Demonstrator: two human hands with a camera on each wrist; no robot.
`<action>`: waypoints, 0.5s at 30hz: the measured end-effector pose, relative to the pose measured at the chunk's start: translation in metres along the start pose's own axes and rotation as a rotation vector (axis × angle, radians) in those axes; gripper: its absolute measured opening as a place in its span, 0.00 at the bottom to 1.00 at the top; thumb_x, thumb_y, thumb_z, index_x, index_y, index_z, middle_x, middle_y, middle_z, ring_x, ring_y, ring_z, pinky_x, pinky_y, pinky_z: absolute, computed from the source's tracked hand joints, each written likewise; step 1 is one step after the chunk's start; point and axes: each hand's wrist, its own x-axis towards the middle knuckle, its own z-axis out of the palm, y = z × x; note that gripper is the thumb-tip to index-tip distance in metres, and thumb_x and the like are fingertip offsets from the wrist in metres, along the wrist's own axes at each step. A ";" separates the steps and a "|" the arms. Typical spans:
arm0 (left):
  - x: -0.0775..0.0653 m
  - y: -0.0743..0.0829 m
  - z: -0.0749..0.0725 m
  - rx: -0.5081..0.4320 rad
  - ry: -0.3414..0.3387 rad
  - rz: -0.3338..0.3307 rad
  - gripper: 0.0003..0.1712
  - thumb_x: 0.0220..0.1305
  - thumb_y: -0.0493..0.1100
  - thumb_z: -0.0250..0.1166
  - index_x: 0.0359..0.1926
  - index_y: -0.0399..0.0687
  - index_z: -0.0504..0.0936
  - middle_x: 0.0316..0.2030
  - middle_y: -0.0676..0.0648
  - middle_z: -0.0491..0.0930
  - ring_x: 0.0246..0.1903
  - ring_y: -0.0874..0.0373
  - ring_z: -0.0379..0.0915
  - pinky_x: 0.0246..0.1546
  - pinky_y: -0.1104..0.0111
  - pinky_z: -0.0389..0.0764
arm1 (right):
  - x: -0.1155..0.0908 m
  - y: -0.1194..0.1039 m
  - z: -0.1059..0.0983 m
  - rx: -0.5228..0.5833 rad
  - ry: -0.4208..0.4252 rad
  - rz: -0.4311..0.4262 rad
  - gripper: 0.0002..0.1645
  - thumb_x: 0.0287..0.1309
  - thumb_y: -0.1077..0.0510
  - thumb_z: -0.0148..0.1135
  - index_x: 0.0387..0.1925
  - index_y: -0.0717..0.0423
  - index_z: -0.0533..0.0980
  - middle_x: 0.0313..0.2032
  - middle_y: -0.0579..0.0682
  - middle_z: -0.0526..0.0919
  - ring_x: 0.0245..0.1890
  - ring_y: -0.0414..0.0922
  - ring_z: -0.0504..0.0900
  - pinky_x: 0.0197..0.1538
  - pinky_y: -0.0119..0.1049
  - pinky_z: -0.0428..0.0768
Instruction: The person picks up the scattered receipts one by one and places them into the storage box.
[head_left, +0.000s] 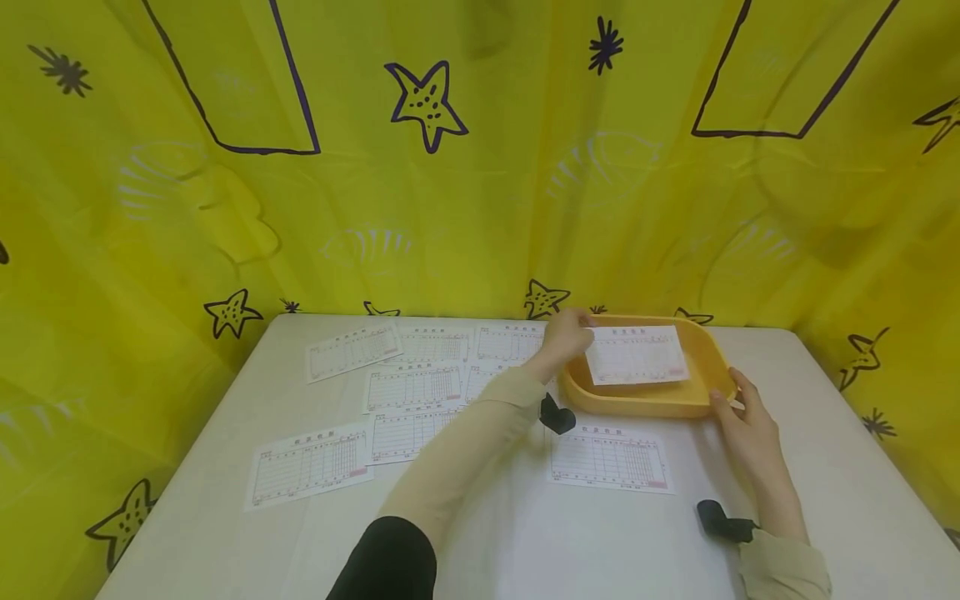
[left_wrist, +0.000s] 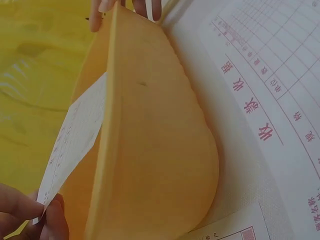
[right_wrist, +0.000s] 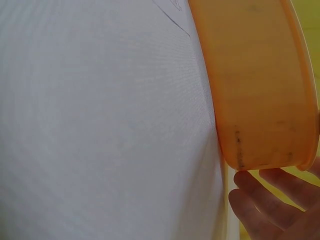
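Observation:
My left hand (head_left: pixel 567 335) pinches a printed receipt slip (head_left: pixel 637 354) by its left edge, over the yellow plastic basin (head_left: pixel 637 409). In the left wrist view, the thumb and fingertips (left_wrist: pixel 54 220) grip the slip's near corner, and part of the slip is hidden behind the basin wall. My right hand (head_left: pixel 753 429) holds the basin's right end, thumb at the rim and fingers along the outside. The right wrist view shows these fingers (right_wrist: pixel 265 200) at the basin's end wall. Another receipt slip (head_left: pixel 611 460) lies on the table just in front of the basin.
Several similar slips lie on the white table (head_left: pixel 600 542) left of the basin, some overlapping, among them one slip (head_left: pixel 311 467) at front left and a tilted one (head_left: pixel 355 352) at the back. A yellow patterned curtain (head_left: pixel 480 208) hangs behind the table and along both sides.

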 end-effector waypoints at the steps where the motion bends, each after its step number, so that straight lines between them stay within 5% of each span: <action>1: 0.001 0.001 0.002 0.009 -0.007 -0.007 0.17 0.58 0.29 0.55 0.46 0.42 0.82 0.45 0.45 0.83 0.20 0.62 0.61 0.19 0.76 0.63 | 0.000 0.000 0.000 0.001 0.001 -0.005 0.42 0.71 0.40 0.37 0.76 0.53 0.37 0.69 0.77 0.50 0.63 0.76 0.60 0.61 0.71 0.59; 15: 0.001 0.016 0.015 0.272 -0.009 0.032 0.08 0.57 0.35 0.60 0.38 0.46 0.82 0.36 0.51 0.82 0.31 0.61 0.72 0.28 0.74 0.71 | 0.000 0.001 0.001 -0.002 0.009 -0.013 0.42 0.71 0.41 0.37 0.76 0.53 0.38 0.68 0.77 0.51 0.62 0.76 0.61 0.61 0.71 0.60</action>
